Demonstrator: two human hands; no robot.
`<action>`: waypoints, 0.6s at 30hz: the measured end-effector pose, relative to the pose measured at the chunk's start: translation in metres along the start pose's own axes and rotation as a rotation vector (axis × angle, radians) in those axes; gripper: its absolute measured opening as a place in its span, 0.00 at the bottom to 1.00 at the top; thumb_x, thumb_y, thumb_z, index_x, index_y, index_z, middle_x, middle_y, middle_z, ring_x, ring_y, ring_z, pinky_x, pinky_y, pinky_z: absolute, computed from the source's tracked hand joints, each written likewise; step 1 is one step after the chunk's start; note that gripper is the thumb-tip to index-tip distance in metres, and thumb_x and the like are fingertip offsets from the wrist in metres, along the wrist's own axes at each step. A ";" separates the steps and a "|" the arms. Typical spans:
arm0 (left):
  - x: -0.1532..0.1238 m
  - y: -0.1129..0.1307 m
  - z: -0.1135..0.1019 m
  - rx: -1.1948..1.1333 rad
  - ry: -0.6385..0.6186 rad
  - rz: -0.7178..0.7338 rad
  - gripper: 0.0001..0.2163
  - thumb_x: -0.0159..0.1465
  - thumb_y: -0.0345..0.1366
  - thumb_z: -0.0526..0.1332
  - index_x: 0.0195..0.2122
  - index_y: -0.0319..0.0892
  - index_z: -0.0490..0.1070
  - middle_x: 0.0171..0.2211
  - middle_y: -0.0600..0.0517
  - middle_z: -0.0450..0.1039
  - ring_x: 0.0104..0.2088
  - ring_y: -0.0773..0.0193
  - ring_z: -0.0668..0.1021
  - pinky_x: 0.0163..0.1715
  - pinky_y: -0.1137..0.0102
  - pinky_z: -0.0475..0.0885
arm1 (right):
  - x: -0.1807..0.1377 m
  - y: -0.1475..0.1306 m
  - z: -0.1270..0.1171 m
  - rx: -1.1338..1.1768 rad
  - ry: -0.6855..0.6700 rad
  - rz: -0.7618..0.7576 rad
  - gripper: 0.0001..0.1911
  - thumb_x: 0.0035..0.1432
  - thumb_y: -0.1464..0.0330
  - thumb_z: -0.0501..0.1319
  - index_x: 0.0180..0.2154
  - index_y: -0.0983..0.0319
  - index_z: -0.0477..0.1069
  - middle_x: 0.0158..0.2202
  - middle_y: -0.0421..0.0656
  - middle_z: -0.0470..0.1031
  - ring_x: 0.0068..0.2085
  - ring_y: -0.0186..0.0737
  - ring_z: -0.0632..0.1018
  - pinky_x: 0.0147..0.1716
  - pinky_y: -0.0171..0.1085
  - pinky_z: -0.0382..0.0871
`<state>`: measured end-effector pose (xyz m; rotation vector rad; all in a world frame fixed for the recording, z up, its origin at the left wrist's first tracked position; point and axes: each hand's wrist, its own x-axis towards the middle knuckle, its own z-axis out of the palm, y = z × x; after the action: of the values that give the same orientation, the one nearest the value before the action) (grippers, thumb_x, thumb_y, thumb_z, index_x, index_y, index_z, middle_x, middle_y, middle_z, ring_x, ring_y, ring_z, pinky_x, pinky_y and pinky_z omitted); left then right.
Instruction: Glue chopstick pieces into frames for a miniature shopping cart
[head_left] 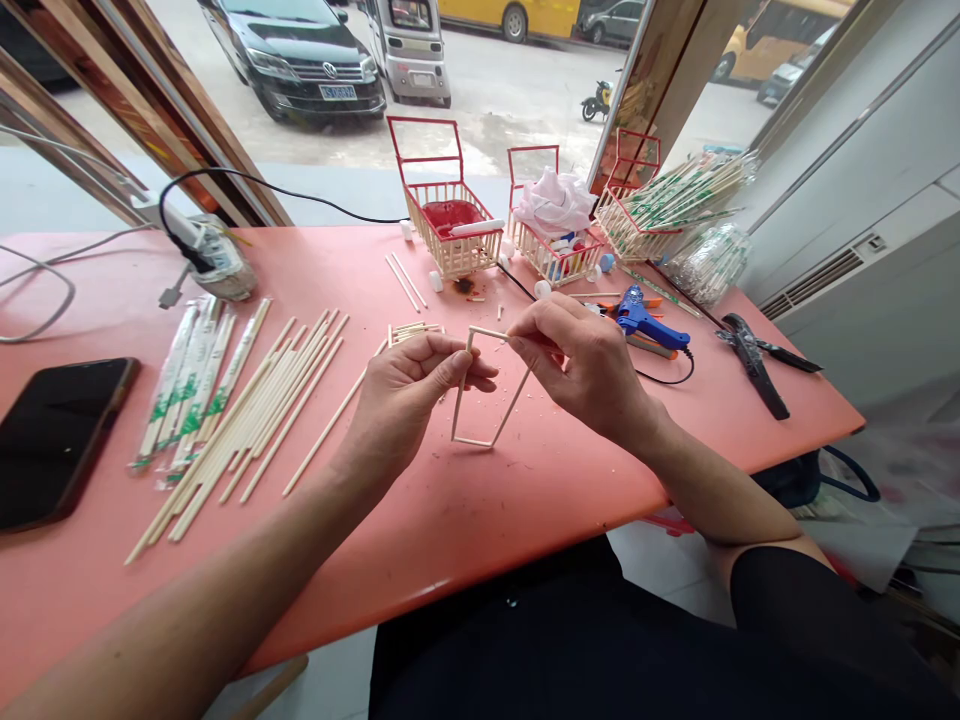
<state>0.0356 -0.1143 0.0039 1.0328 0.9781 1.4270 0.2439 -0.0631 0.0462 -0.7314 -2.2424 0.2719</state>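
A small frame of thin wooden sticks (480, 412) hangs upright just above the pink table (465, 520). My left hand (409, 395) pinches its left upright near the top corner. My right hand (589, 365) pinches the top stick at its right end, fingers closed. Loose bare chopsticks (255, 420) lie in a fan to the left of my left hand, with wrapped chopsticks (191, 385) beside them. A short stack of cut sticks (412, 330) rests behind my left hand.
Three little stick carts (454, 235) stand at the table's back, near a window. A blue glue gun (645, 320) and black cutters (754, 360) lie right of my hands. A phone (52, 435) sits far left; a power strip (206, 255) with cables at back left.
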 end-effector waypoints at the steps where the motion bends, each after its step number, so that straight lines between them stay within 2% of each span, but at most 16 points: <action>1: 0.000 0.000 0.000 -0.003 0.000 0.000 0.13 0.61 0.46 0.81 0.36 0.45 0.83 0.33 0.50 0.88 0.32 0.59 0.88 0.42 0.63 0.81 | 0.000 0.000 0.000 0.002 0.003 -0.008 0.11 0.77 0.73 0.60 0.36 0.58 0.68 0.34 0.38 0.71 0.33 0.36 0.67 0.39 0.37 0.64; 18: 0.001 -0.003 -0.001 -0.027 -0.008 0.014 0.15 0.60 0.48 0.83 0.35 0.45 0.84 0.32 0.51 0.88 0.32 0.61 0.89 0.41 0.65 0.83 | -0.002 0.004 0.005 -0.004 0.075 -0.114 0.11 0.77 0.74 0.61 0.38 0.59 0.69 0.35 0.39 0.70 0.35 0.35 0.69 0.39 0.36 0.66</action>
<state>0.0357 -0.1127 0.0005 1.0265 0.9451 1.4426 0.2428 -0.0614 0.0396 -0.6037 -2.2043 0.1813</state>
